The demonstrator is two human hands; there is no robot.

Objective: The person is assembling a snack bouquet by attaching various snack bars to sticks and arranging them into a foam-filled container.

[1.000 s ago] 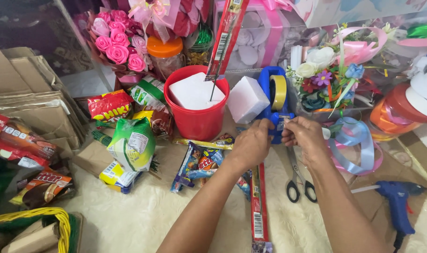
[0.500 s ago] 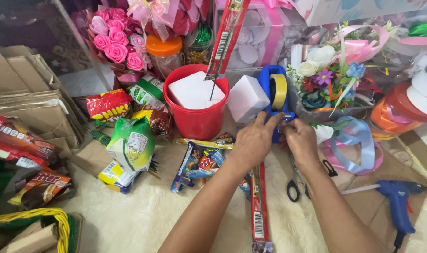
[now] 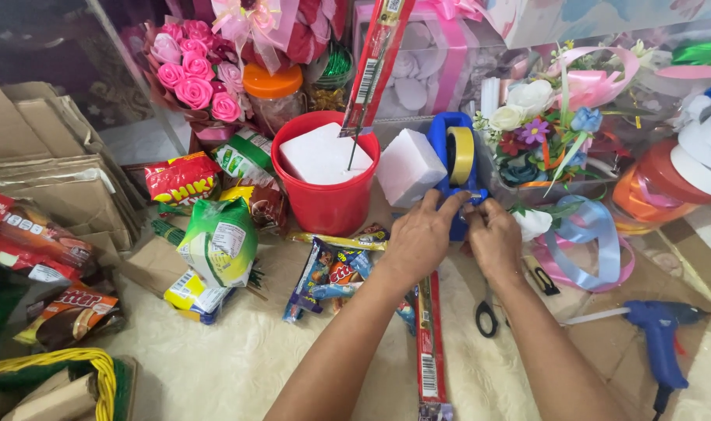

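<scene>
1. Tape dispenser point(image 3: 451, 168), blue with a roll of yellowish tape mounted upright in it, stands on the pale cloth-covered floor point(image 3: 215, 366) just right of a white foam block point(image 3: 408, 165) and in front of a tray of artificial flowers point(image 3: 542, 129).
2. Both hands meet at the dispenser's lower front end: the left hand point(image 3: 420, 238) has its fingers curled against the blue body, and the right hand point(image 3: 493, 234) pinches at the cutter end, thumb and forefinger close together on what looks like the tape's free end; the strip itself is too thin to tell for certain.
3. A red bucket point(image 3: 328, 199) sits just left of the foam block, filled with white foam, with a thin stick rising from it that carries a long red snack packet point(image 3: 375, 66).
4. Snack packets point(image 3: 332, 273) lie on the floor below the left wrist, and a long red stick packet point(image 3: 427, 343) lies between the two forearms.
5. Black-handled scissors point(image 3: 486, 316) lie under the right forearm; a blue glue gun point(image 3: 663, 335) lies well to the right.
6. Pale blue and pink ribbon loops point(image 3: 585, 238) lie just right of the right hand.
7. A bouquet of pink fabric roses point(image 3: 196, 74) stands at the back left.
</scene>
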